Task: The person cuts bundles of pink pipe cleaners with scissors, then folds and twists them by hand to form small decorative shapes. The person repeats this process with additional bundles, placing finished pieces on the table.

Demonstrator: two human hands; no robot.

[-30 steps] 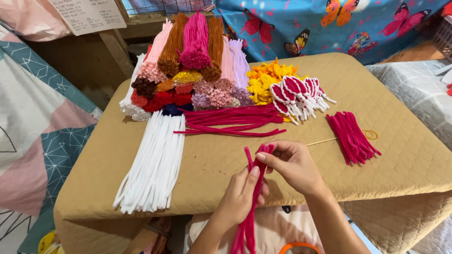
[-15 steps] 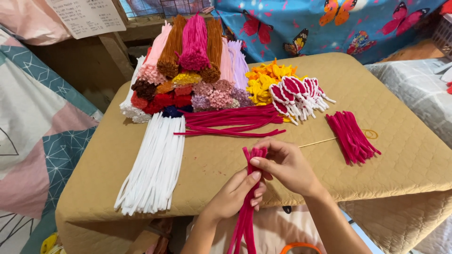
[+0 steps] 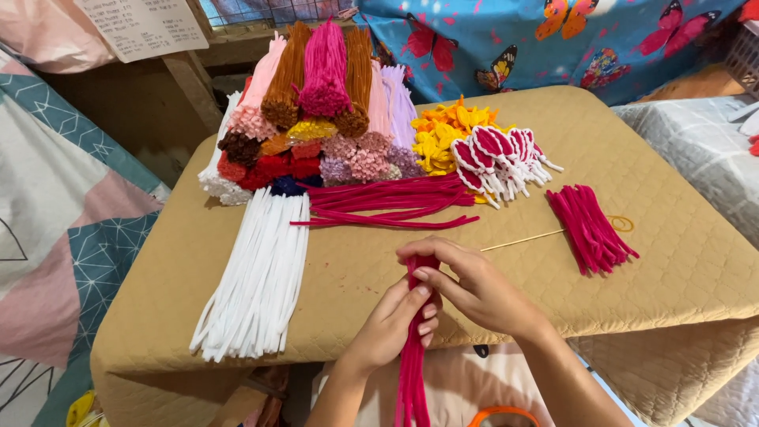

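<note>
A home craft corner is shown. A bench [image 3: 672,261] covered with quilted tan cloth is set among bedding: a patterned quilt [image 3: 55,205] on one side and a butterfly-print sheet [image 3: 506,47] behind. Sorted chenille stems [image 3: 316,103] are piled on it, and a handwritten sheet [image 3: 146,28] is hung above.

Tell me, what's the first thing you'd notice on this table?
Probably the tall heap of fuzzy pipe cleaners at the back of the tan table, in pink, brown, orange and lilac. In front, the left hand and right hand pinch a bunch of pink pipe cleaners at the near edge. A long white bundle lies left of them.
</note>
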